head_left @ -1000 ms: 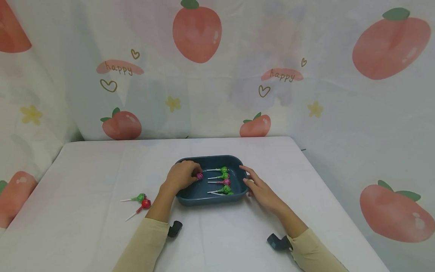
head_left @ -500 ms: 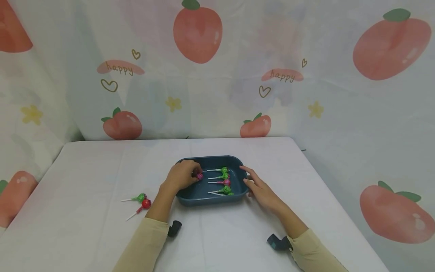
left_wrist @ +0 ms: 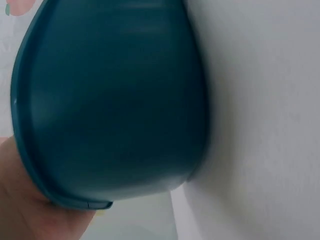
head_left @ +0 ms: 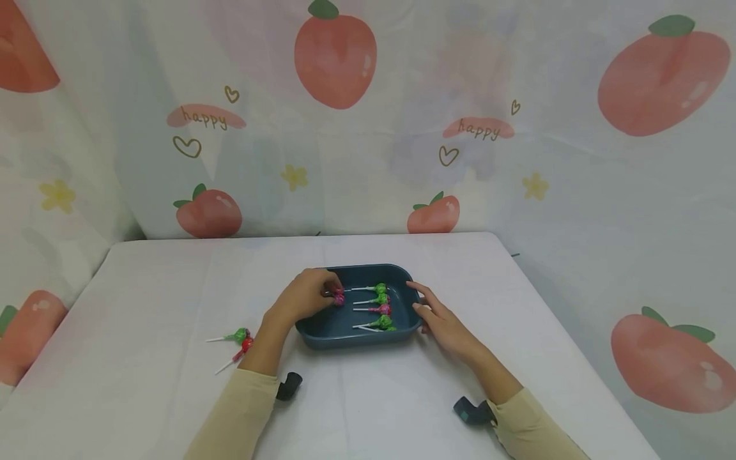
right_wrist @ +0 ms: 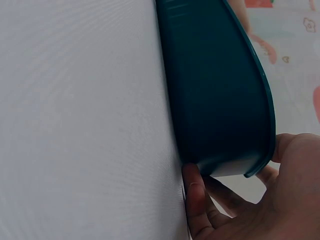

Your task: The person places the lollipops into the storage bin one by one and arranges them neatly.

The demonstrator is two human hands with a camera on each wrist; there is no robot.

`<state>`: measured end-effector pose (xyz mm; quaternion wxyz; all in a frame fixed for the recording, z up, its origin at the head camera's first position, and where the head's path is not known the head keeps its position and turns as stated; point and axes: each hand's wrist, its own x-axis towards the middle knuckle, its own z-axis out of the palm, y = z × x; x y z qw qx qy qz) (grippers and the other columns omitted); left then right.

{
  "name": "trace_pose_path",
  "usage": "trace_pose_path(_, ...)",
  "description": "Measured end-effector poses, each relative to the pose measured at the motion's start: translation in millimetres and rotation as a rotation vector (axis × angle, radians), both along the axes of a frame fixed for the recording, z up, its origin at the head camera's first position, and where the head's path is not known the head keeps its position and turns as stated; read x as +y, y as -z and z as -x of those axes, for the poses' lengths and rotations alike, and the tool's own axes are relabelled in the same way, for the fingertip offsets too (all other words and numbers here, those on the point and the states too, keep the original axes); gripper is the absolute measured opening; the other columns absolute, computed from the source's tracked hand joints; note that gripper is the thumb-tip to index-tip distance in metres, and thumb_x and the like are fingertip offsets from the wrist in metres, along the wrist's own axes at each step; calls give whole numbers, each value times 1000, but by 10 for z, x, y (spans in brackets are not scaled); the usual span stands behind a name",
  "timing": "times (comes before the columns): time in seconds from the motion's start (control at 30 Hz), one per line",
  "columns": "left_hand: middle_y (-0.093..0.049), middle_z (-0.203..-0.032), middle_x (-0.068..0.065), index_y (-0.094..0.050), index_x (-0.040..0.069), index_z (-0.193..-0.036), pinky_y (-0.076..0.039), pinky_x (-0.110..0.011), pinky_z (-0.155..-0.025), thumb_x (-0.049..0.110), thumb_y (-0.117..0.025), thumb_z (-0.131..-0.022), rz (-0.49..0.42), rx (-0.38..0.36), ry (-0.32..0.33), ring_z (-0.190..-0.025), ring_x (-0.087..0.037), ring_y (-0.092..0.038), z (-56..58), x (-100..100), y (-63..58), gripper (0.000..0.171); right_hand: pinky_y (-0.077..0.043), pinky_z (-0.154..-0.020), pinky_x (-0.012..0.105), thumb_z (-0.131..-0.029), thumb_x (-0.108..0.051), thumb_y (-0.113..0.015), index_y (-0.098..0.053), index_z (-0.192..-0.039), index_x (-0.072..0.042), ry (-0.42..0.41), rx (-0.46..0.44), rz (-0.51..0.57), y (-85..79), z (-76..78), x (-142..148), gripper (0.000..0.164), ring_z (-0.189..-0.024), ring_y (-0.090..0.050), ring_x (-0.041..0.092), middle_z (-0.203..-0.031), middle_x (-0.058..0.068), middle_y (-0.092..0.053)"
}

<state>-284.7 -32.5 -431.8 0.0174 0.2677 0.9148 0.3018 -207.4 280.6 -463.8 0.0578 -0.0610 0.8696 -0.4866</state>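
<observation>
A dark blue tray (head_left: pixel 356 338) sits on the table with several wrapped lollipops in its right half, sticks pointing left. My left hand (head_left: pixel 301 297) reaches over its left end, fingers curled about a purple-wrapped lollipop (head_left: pixel 339 299); its stick is mostly hidden by the hand. At the right end my right hand (head_left: pixel 445 322) holds the tray, with fingertips over the rim. In the right wrist view other fingers (right_wrist: pixel 196 197) touch the tray's outer wall near its base. The left wrist view shows the tray's outside (left_wrist: pixel 110 110), not the fingertips.
A green lollipop (head_left: pixel 238 335) and a red lollipop (head_left: pixel 246 345) lie on the white tablecloth (head_left: pixel 144 358), left of the tray and partly behind the left forearm. A fruit-printed cloth (head_left: pixel 368 140) hangs beyond the table's back edge.
The left wrist and forearm have shifted slightly left, covering more of the red lollipop on the table. The purple lollipop, the tray and the right hand stay about where they were.
</observation>
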Motion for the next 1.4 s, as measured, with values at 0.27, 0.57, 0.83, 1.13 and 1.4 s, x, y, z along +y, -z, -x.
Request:
trace_pose_path(0.27, -71, -103, -4, -75, 6, -112, -54, -37, -85, 5, -80, -90, -80, 10, 63, -94, -21, -63, -81, -168, -70, 23, -49, -81, 38, -113, -33, -43, -34, -160, -33, -5, 2, 8, -14, -9, 0, 48, -88, -58, 26, -146, 21, -48)
trace_pose_path(0.57, -71, -104, -6, -76, 6, -114, -53, -35, -82, 8, -81, -90, -106, 7, 91, -91, -18, -61, -127, -351, -47, 24, -46, -80, 38, -113, -32, -44, -34, -160, -35, -2, -2, 3, -25, -19, -18, 48, -85, -58, 24, -144, 20, -49)
trace_pose_path(0.83, -72, -107, -8, -75, 6, -114, -53, -35, -80, 9, -81, -91, -178, -11, 151, -90, -16, -61, -165, -464, -37, 25, -46, -80, 39, -112, -33, -44, -35, -159, -35, 7, -1, 0, 11, -21, -15, 47, -84, -58, 25, -142, 19, -50)
trace_pose_path(1.13, -71, -102, -3, -72, 7, -120, -54, -39, -84, 7, -82, -90, -209, 36, 96, -93, -17, -63, -193, -660, -75, 31, -46, -79, 38, -112, -33, -44, -34, -159, -36, 10, 1, -3, -3, -14, -18, 48, -84, -58, 25, -141, 19, -51)
trace_pose_path(1.4, -70, -104, 1, -71, 7, -121, -54, -41, -84, 6, -81, -90, -194, 61, 27, -94, -20, -63, -224, -917, -64, 32, -45, -79, 38, -112, -33, -44, -35, -159, -36, 18, 2, -14, -15, -20, -21, 47, -82, -58, 24, -140, 18, -51)
